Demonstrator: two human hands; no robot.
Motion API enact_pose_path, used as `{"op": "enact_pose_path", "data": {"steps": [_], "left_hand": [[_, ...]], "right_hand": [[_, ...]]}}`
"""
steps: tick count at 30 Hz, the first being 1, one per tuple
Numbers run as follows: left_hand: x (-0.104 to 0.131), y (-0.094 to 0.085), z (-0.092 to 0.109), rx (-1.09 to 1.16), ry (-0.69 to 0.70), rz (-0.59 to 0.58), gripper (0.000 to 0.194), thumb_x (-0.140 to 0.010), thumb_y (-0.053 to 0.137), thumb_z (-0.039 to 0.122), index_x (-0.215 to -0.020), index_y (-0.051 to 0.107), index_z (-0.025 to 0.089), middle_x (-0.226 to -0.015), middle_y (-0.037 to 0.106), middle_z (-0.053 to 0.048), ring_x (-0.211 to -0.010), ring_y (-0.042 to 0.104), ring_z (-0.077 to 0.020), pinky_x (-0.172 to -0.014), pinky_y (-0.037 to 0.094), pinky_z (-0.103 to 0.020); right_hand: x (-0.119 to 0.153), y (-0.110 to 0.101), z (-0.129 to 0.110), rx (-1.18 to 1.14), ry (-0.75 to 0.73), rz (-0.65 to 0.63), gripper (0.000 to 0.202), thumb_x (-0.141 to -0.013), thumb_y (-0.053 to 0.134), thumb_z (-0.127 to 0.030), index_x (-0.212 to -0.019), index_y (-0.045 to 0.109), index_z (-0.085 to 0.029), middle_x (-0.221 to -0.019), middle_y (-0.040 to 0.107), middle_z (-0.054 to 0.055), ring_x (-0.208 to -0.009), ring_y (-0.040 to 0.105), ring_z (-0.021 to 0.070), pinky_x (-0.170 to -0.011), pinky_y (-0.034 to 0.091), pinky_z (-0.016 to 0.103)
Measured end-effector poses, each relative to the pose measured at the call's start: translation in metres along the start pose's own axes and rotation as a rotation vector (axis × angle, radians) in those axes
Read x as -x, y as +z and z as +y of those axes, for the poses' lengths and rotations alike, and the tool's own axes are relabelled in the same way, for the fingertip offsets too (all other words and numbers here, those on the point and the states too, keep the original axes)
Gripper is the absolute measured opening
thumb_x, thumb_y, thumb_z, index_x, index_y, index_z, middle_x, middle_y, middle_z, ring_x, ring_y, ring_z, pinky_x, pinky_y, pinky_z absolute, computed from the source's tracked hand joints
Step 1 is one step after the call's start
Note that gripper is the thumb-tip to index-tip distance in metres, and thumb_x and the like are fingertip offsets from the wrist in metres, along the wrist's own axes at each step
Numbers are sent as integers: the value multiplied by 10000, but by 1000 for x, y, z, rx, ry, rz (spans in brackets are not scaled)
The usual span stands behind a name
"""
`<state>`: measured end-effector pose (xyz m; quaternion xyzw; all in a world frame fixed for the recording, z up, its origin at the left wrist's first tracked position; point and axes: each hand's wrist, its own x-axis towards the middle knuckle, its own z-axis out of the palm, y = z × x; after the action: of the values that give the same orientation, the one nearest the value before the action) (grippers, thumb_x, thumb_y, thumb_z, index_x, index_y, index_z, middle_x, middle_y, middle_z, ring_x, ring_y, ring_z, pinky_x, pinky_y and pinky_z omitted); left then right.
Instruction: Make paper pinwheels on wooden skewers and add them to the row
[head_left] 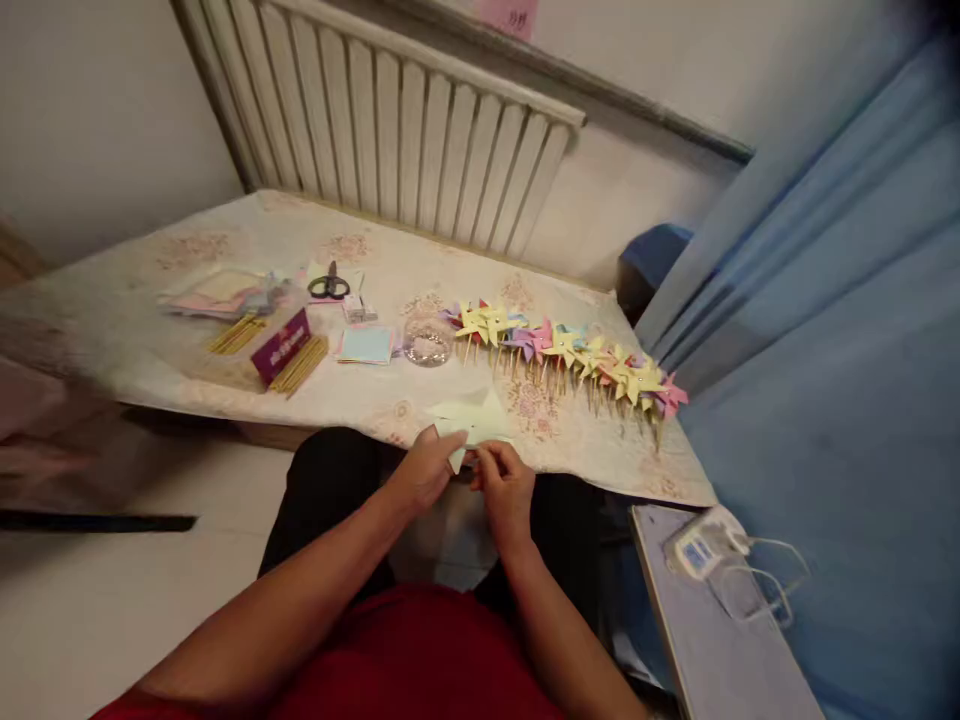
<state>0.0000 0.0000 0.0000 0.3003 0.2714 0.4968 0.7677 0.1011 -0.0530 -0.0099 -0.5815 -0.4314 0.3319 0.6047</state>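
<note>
My left hand (430, 464) is closed on the left part of a pale green paper pinwheel (472, 416), its thumb on top. Just to the right, my right hand (504, 482) has its fingers pinched together below the paper's lower edge; whatever is between them is too small to make out. The pinwheel's blades spread over the table's front edge. A row of finished paper pinwheels (564, 345) on sticks lies on the table beyond, to the right. A round clear container (427, 344) of small shiny pieces stands behind the paper.
On the flowered tablecloth (360, 400) are blue paper squares (366, 345), black-handled scissors (328, 285), bundles of sticks (298, 366), a purple card (281, 347) and bagged coloured paper (221, 292). A radiator (405, 120) stands behind. A white power adapter (703, 545) with cable lies on a side surface at right.
</note>
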Motion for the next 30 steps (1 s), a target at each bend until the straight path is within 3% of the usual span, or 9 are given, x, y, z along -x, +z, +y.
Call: {"op": "enact_pose_path", "data": {"steps": [6, 13, 22, 30], "left_hand": [[-2, 0, -3, -74, -12, -53, 235, -707, 705, 278, -896, 656, 147, -773, 689, -23, -757, 645, -173, -631, 461, -256], [-6, -11, -16, -192, -43, -44, 128, -739, 651, 273, -796, 572, 190, -636, 587, 34, -542, 518, -109, -520, 392, -230], [-3, -4, -14, -209, -58, -81, 104, -747, 629, 277, -759, 561, 199, -594, 532, 45, -488, 467, -100, -499, 369, -236], [-3, -2, -15, -205, -17, -117, 92, -746, 620, 262, -794, 603, 186, -612, 545, 38, -540, 488, -112, -555, 423, -248]], "right_hand": [[-1, 1, -3, -26, 115, 35, 188, -810, 624, -380, -772, 634, -196, -645, 671, -21, -413, 529, 104, -415, 403, 223], [0, 5, -5, -86, 174, 87, 191, -783, 629, -382, -762, 588, -197, -580, 628, -44, -379, 509, 99, -386, 368, 213], [-1, 8, -3, -119, 196, 168, 193, -770, 615, -383, -748, 554, -201, -513, 567, -70, -372, 480, 96, -390, 346, 216], [-3, 12, -3, -135, 228, 217, 165, -759, 596, -346, -711, 520, -208, -491, 555, -78, -363, 473, 95, -389, 329, 212]]}}
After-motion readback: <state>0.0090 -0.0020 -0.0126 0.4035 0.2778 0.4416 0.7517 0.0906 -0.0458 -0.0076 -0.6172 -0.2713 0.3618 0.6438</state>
